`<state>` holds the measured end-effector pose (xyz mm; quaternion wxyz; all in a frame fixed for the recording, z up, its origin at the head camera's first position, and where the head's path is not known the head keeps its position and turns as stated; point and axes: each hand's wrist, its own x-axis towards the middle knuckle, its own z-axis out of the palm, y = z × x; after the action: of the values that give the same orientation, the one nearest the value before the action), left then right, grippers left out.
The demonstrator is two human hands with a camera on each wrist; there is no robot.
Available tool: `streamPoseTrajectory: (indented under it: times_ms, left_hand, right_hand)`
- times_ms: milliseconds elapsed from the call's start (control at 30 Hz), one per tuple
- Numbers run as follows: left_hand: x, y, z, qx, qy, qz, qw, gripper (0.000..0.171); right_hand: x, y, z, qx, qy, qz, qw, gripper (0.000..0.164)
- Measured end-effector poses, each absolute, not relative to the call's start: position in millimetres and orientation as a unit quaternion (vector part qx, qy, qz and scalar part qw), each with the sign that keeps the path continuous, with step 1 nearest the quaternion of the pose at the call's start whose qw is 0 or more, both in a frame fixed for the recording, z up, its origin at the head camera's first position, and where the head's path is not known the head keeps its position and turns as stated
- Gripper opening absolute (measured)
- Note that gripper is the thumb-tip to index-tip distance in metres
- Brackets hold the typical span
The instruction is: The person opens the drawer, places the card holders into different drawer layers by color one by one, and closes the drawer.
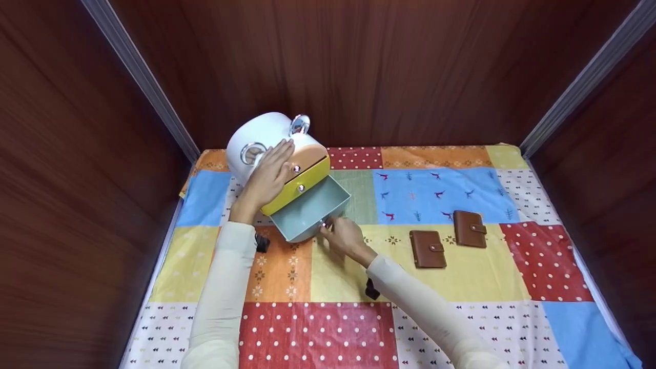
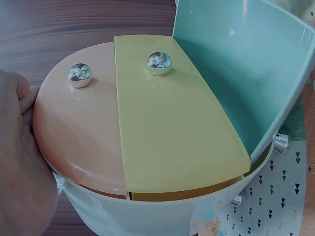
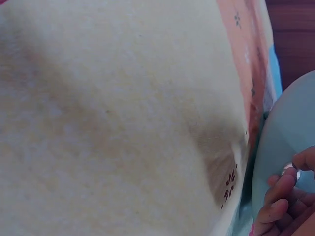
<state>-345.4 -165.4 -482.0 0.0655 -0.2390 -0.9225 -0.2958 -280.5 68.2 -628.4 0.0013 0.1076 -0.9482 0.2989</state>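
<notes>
A small white rounded drawer cabinet [image 1: 269, 124] with shiny ring-shaped ears stands at the back left. Its orange drawer [image 2: 83, 128] and yellow drawer [image 2: 172, 123] sit in the body. Below them the pale teal drawer [image 1: 307, 211] is pulled well out, its bare inside showing. My left hand [image 1: 267, 177] rests on the cabinet's top with fingers extended, beside the orange drawer. With curled fingers, my right hand [image 1: 346, 237] pinches the silver knob [image 3: 290, 171] on the teal drawer's front; the fingers partly cover that knob.
Two brown wallets with snap straps, a nearer wallet [image 1: 428, 249] and a farther wallet [image 1: 469, 228], lie to the right of my right hand. A patchwork cloth [image 1: 318, 333] covers the table. Wood-grain panels [image 1: 384, 72] enclose the back and both sides.
</notes>
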Motion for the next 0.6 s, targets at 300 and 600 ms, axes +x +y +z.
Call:
streamPoseTrajectory:
  times_ms: [300, 600]
  left_hand:
    - [-345.9, -165.7, -481.8, -0.235, -0.924, -0.295, 0.062, 0.055]
    - [-345.4, -165.5, -480.9, -0.241, -0.923, -0.295, 0.062, 0.055]
  right_hand:
    - [-274.1, 74.2, -629.8, 0.106, -0.950, 0.295, 0.008, 0.024]
    - [-270.2, 78.9, -632.3, 0.104, -0.949, 0.298, 0.003, 0.023]
